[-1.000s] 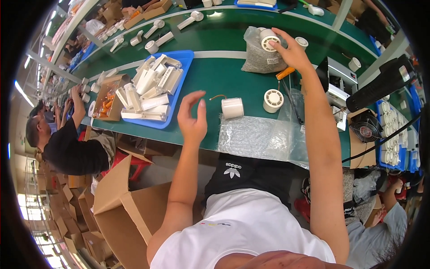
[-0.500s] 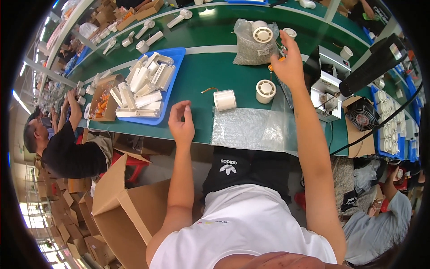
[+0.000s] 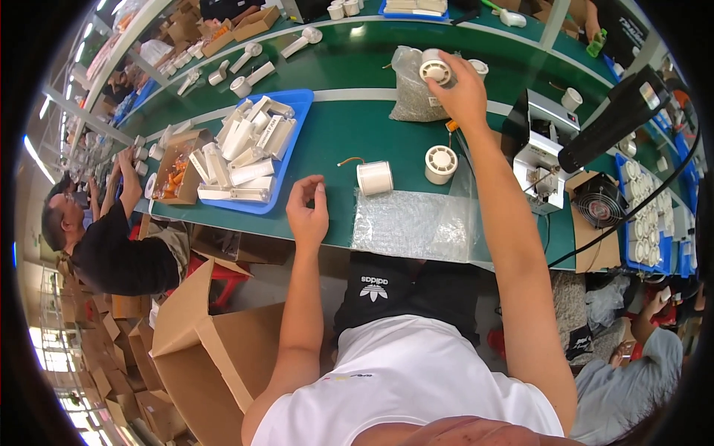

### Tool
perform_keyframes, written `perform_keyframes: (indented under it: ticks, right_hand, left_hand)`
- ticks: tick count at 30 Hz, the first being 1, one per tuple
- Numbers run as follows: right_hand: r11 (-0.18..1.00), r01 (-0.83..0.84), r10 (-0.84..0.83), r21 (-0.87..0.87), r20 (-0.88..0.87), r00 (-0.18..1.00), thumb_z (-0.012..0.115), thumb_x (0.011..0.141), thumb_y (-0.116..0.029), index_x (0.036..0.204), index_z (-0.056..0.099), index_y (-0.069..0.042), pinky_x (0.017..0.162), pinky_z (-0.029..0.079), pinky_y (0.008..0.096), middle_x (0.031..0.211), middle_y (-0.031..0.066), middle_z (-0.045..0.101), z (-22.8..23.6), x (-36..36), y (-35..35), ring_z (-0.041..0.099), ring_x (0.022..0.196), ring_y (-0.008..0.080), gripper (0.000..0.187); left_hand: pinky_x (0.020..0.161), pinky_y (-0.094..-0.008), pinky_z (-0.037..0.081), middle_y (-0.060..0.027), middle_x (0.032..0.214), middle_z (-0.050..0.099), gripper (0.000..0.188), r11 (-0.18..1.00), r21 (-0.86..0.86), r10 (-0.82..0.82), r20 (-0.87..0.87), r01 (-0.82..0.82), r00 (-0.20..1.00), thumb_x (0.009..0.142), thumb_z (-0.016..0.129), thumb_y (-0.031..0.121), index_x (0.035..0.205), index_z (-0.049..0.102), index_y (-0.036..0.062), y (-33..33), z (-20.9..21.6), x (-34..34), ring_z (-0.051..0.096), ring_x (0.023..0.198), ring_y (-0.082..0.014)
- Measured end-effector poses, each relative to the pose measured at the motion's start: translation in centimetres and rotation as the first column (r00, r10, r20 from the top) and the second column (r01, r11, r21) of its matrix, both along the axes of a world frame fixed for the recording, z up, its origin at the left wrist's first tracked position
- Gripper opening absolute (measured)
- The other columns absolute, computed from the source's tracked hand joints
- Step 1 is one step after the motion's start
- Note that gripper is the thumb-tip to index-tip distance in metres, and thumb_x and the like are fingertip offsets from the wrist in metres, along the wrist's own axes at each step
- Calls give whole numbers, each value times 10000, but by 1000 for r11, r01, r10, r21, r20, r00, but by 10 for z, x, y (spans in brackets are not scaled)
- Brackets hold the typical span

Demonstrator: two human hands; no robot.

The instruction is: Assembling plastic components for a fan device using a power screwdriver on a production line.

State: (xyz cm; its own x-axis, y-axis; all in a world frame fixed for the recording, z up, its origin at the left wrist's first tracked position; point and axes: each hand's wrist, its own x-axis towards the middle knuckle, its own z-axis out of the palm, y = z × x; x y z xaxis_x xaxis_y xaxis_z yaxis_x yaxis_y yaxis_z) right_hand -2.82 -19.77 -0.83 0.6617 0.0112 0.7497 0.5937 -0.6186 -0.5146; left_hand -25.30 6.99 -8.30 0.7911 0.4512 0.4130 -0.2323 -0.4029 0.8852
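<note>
My right hand (image 3: 462, 95) reaches to the far side of the bench, its thumb and fingers closed around a white round fan head (image 3: 435, 71) with a slotted face. That fan head is at a clear plastic bag (image 3: 413, 93) full of small greyish pieces. Closer to me, another slotted fan head (image 3: 441, 163) stands face up. Beside it a white cylinder (image 3: 374, 178) lies on its side, a thin wire trailing from it. My left hand (image 3: 308, 215) hovers at the bench's front edge, empty, fingers loosely curled and thumb apart. Bubble wrap (image 3: 409, 223) lies between my arms.
A blue tray (image 3: 303, 111) of white handle shells and a carton (image 3: 177, 167) of orange parts stand on the left. To the right are a metal machine (image 3: 541, 160), a black cylindrical tool (image 3: 613, 123), a cable and a small fan (image 3: 599, 201). Co-workers sit on both sides.
My right hand has moved from beside the bag onto the fan head and closed on it. My left hand has shifted very little, still empty.
</note>
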Motion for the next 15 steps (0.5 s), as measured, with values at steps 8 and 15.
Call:
perform_keyframes:
  ticks: [8, 15]
  right_hand:
    - [996, 14, -5, 93, -95, 995, 810, 733, -304, 1158, 659, -72, 899, 504, 396, 1056, 140, 685, 1, -9, 6, 626, 1037, 328, 507]
    - [998, 53, -54, 23, 42, 998, 792, 743, -299, 1314, 524, -30, 968, 463, 431, 1208, 190, 595, -3, -16, -1, 561, 1141, 358, 686]
  left_hand:
    - [765, -261, 510, -78, 951, 679, 126, 996, -59, -64, -7, 64, 998, 942, 588, 48, 1042, 632, -16, 4, -5, 4, 647, 852, -132]
    - [852, -274, 498, -81, 1020, 665, 143, 996, -36, -87, -88, 84, 992, 967, 567, 42, 1086, 599, -29, 3, 2, 4, 649, 935, -161]
